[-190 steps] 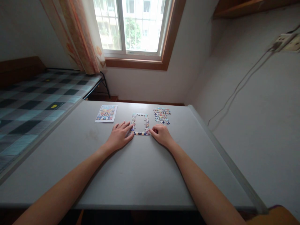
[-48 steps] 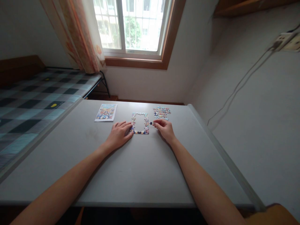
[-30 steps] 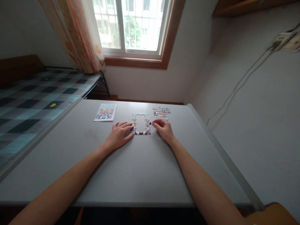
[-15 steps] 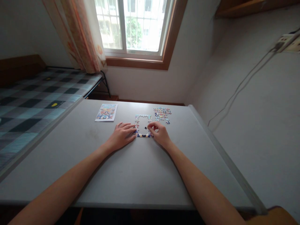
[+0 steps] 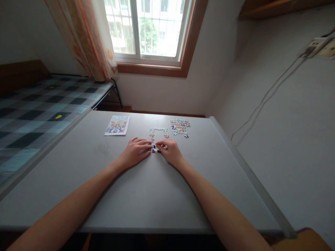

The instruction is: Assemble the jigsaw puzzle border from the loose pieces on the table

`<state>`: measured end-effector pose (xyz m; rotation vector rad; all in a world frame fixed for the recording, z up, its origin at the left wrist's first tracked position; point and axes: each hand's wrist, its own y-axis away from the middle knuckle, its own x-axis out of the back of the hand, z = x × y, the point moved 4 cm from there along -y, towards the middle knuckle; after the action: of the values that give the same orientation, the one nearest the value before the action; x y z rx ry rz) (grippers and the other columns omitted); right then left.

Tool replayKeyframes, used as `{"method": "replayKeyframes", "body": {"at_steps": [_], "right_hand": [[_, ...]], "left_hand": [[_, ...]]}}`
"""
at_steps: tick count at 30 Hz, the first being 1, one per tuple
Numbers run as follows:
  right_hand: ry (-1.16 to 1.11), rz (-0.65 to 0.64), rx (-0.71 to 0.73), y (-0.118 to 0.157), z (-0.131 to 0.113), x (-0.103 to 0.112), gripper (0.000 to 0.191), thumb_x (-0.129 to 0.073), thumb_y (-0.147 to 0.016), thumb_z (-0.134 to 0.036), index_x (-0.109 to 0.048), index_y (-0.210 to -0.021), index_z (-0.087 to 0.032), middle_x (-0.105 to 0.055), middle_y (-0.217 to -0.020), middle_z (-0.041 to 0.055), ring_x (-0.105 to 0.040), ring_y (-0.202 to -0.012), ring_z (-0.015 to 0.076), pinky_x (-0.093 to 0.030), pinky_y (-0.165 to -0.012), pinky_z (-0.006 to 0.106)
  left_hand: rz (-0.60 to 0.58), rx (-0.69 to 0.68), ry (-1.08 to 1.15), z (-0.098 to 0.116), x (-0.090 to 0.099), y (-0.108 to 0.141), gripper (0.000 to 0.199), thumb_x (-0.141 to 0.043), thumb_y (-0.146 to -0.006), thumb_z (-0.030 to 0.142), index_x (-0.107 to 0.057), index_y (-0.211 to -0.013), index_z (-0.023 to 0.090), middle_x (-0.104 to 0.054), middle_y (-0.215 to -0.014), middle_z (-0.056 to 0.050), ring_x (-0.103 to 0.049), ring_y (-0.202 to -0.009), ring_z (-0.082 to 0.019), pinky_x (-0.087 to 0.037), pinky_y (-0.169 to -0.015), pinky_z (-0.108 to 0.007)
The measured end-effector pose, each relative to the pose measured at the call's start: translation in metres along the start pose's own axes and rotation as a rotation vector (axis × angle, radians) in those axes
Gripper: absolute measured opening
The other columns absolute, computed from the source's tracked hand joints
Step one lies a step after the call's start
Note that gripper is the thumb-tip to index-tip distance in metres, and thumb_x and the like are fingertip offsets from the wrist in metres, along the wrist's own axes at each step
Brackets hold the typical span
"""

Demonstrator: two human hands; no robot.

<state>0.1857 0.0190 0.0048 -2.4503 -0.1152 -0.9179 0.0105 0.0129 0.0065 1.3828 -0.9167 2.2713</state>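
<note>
A rectangular jigsaw puzzle border lies on the grey table, its middle bare. My left hand rests flat with fingers spread, the fingertips touching the border's left side. Pinched in my right hand is a small dark puzzle piece, held low over the border's lower left corner. That hand covers the border's lower right part. Whether the piece touches its neighbours is too small to tell. Beyond my right hand, several loose puzzle pieces are spread in a cluster.
A printed reference picture lies at the table's back left. The table has a raised right edge against the wall. A bed with a checked cover stands to the left, and a window is behind the table.
My right hand has moved left with the puzzle piece, from the border's right side to its lower left corner. My left hand has stayed in place.
</note>
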Motion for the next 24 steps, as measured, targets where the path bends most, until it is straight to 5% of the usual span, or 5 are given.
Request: {"method": "replayKeyframes", "body": {"at_steps": [24], "right_hand": [[0.121, -0.040, -0.008, 0.0026, -0.0017, -0.0069, 0.008, -0.065, -0.081, -0.027, -0.072, -0.085, -0.024, -0.062, -0.083, 0.0041, -0.052, -0.085, 0.0187, -0.040, -0.082, 0.034]], "left_hand": [[0.026, -0.028, 0.052, 0.0004, 0.0007, -0.0020, 0.023, -0.054, -0.087, 0.034, -0.070, -0.103, 0.030, -0.063, -0.123, -0.001, -0.059, -0.110, -0.019, -0.039, -0.101, -0.041]]}}
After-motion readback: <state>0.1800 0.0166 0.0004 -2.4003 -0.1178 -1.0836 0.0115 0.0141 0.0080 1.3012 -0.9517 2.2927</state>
